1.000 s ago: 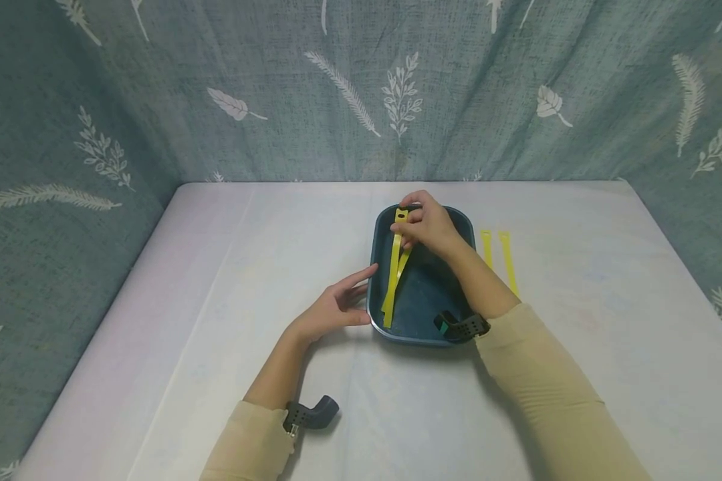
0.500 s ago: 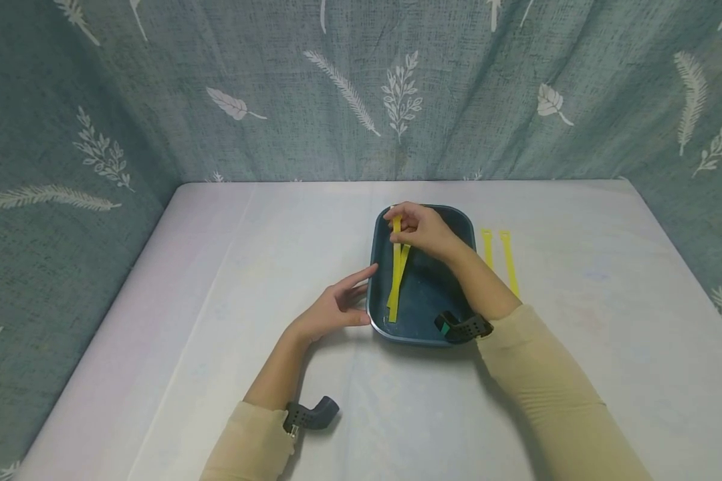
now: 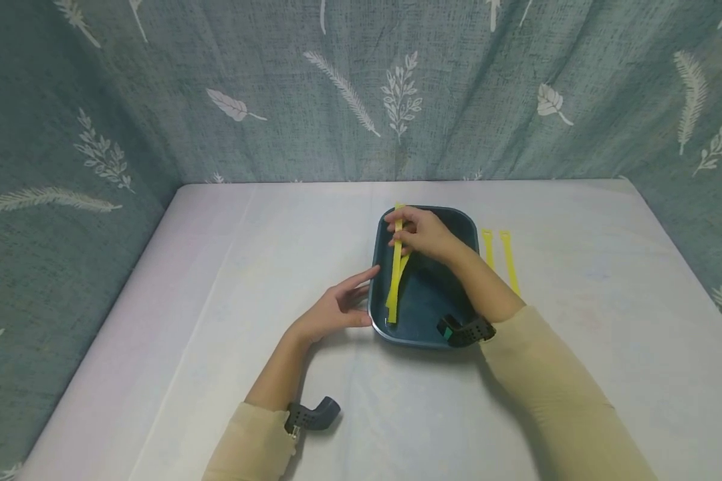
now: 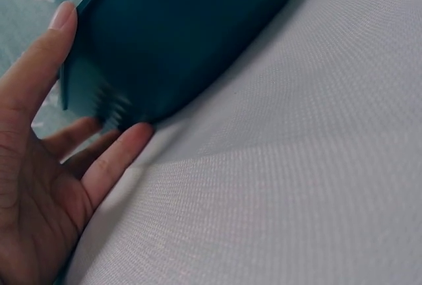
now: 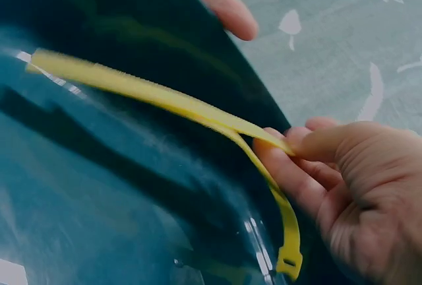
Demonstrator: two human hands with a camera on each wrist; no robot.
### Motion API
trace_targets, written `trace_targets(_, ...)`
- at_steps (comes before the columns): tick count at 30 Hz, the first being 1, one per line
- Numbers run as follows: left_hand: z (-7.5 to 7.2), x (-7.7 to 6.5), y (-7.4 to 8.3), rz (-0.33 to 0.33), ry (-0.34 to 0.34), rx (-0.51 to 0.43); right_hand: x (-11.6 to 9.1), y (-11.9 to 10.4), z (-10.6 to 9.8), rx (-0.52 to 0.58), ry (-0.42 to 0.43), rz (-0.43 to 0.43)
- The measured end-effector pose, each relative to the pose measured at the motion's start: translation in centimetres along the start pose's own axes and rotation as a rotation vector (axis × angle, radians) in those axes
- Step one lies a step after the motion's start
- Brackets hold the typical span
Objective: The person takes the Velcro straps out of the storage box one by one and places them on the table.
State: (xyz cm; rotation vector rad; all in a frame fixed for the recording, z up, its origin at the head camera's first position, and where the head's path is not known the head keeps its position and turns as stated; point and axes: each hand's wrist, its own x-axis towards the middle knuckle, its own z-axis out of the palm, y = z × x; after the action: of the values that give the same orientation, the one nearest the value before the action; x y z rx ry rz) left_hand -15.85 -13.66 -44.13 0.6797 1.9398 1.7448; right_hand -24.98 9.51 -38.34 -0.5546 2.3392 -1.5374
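A dark blue plastic tray (image 3: 433, 294) stands on the table. Inside its left part, my right hand (image 3: 428, 234) pinches one end of a yellow hook-and-loop cable tie (image 3: 396, 267) between thumb and fingers. A second yellow cable tie (image 5: 287, 219) lies partly beneath the held one; in the right wrist view its slotted head bends down near the tray wall. The far ends of both overlap near the tray's front left. At the tray's left outer side rests my left hand (image 3: 333, 309), fingers and thumb extended and spread against the wall (image 4: 165, 47).
Two more yellow cable ties, a left one (image 3: 488, 248) and a right one (image 3: 510, 262), lie on the white table (image 3: 608, 300) right of the tray, partly hidden by the right forearm. A patterned blue-green curtain (image 3: 313, 133) hangs behind and beside the table.
My right hand has shifted slightly left and down with the cable tie; its slotted head, visible earlier, is no longer clearly seen. The tie's lower end has shifted slightly. My left hand stays against the tray.
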Motion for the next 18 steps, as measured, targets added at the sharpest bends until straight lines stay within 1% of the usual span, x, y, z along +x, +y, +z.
trace_targets(3,0.3,0.3,-0.1,0.009,-0.019,-0.016,-0.6,-0.2,-0.4,-0.092,-0.042,0.048)
trace_targets(5,0.4,0.3,-0.1,0.014,-0.025,-0.027,-0.7,-0.3,-0.4,-0.118,-0.057,0.053)
trace_targets(7,0.5,0.3,-0.1,0.018,-0.03,-0.03,-0.6,-0.1,-0.3,-0.105,-0.062,0.052)
trace_targets(9,0.6,0.2,-0.1,0.028,-0.049,-0.035,-0.4,0.1,-0.2,-0.076,-0.063,0.045)
trace_targets(11,0.7,0.1,0.1,0.039,-0.062,-0.021,-0.1,0.2,-0.1,-0.052,-0.075,0.027)
trace_targets(15,0.9,0.0,0.4,0.045,-0.045,0.028,0.8,0.1,0.1,-0.031,-0.103,-0.011)
trace_targets(18,1.1,0.0,0.6,0.04,-0.026,0.053,1.2,0.0,-0.1,-0.045,-0.127,-0.024)
